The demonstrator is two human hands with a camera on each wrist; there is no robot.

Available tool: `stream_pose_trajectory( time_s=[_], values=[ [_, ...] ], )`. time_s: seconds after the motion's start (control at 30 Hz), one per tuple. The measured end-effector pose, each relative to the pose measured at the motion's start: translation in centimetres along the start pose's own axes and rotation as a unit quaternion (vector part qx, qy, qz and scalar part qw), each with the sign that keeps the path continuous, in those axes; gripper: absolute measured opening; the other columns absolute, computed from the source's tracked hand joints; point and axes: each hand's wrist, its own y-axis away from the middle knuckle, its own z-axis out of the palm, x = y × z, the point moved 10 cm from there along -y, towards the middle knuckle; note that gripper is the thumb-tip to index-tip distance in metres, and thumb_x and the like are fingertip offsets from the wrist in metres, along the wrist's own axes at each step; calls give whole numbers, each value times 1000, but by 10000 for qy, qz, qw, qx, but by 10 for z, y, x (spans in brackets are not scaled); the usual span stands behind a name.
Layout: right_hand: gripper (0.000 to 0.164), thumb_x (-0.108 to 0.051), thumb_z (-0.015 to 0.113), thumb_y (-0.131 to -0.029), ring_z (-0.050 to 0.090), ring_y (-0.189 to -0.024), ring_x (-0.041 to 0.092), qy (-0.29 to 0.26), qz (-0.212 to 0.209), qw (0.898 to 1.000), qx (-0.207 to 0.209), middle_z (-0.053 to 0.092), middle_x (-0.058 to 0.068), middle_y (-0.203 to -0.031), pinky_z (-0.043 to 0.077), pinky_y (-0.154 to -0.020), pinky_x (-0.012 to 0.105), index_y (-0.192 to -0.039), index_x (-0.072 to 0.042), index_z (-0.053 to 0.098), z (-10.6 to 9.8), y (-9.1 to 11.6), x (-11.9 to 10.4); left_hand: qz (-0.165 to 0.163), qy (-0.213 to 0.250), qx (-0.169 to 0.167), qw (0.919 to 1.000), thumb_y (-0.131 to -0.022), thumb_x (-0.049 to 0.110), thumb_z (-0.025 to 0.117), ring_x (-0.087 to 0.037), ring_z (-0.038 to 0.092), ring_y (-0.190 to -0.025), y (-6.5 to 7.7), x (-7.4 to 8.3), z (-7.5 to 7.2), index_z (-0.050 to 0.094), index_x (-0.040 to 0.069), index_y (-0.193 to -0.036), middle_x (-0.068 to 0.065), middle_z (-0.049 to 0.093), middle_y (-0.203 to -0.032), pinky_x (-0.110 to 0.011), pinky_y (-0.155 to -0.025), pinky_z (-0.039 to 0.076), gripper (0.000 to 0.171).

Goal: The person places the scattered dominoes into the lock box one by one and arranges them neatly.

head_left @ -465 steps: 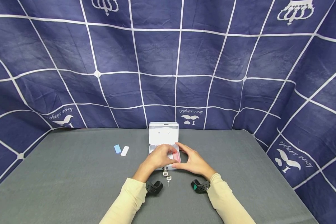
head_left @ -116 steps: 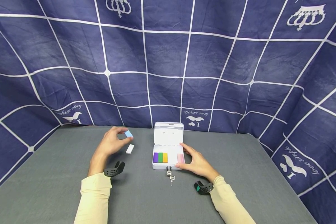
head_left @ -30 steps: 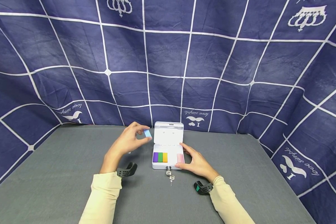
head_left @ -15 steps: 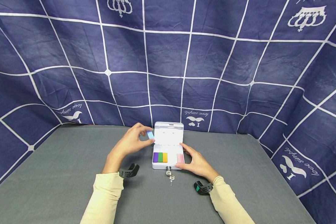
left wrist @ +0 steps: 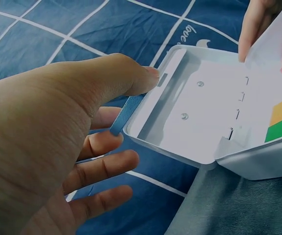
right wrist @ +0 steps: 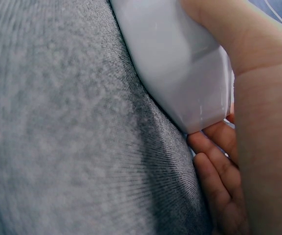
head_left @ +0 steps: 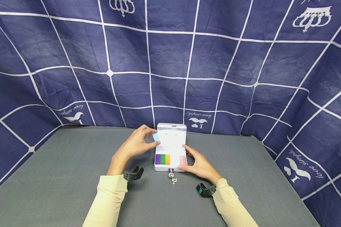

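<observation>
Head view suggested loading to me: left hand (head_left: 137, 142) pinched the light-blue block (head_left: 156, 137), right hand (head_left: 199, 164) gripped the white lockbox (head_left: 174, 153), lowering seemingly next.

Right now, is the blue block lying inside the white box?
No, the left hand pinches the blue block near the open lid of the white box.
</observation>
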Motion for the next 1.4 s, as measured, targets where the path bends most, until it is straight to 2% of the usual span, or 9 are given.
stream_pose_trajectory(
  time_s=[0.13, 0.33, 0.6, 0.73, 1.07, 1.4],
  values=[
    [92, -58, 82, -74, 55, -132, 24, -7, 16, 10000, -9, 51, 0, -151, 42, -113, 47, -152, -34, 39, 0, 0, 0, 33, -14, -37, 10000, -82, 29, 81, -26, 61, -93, -1, 1, 4, 71, 3, -119, -10, 62, -96, -38, -81, 48, 47],
    [93, -58, 82, -74, 55, -132, 24, -14, 36, 10000, -33, 50, 0, -151, 42, -113, 47, -153, -33, 39, 1, 1, 1, 73, -57, -128, 9999, -82, 31, 81, -21, 61, -93, -2, 2, 10, 71, 5, -118, -6, 62, -97, -37, -81, 50, 46],
    [93, -59, 81, -74, 55, -133, 25, -48, 51, 10000, -36, 49, 0, -152, 42, -113, 48, -152, -35, 39, 1, 0, 2, 355, 104, -249, 9990, -82, 28, 81, -26, 62, -92, -3, 13, 19, 71, 4, -118, -12, 64, -99, -35, -79, 49, 44],
    [93, -60, 81, -74, 54, -133, 24, -42, 47, 10000, -39, 48, 0, -153, 42, -113, 48, -153, -35, 38, 1, 0, 2, 442, 65, -314, 9985, -82, 28, 81, -24, 64, -92, -4, 17, 24, 71, 4, -118, -12, 65, -100, -35, -79, 51, 45],
    [93, -60, 81, -74, 55, -132, 24, 64, 35, 10000, -28, 49, 1, -152, 43, -113, 48, -153, -37, 38, 0, -1, 2, 419, 20, -584, 9974, -83, 28, 79, -23, 65, -96, -5, 21, 36, 69, 6, -120, -7, 64, -105, -36, -82, 53, 45],
    [93, -59, 82, -73, 56, -132, 22, 42, -8, 10000, -8, 50, -1, -151, 43, -113, 47, -153, -38, 37, 1, -1, 3, 475, 14, -717, 9963, -83, 27, 79, -22, 67, -95, -4, 27, 45, 69, 8, -117, -6, 66, -107, -35, -81, 54, 40]
  ],
)
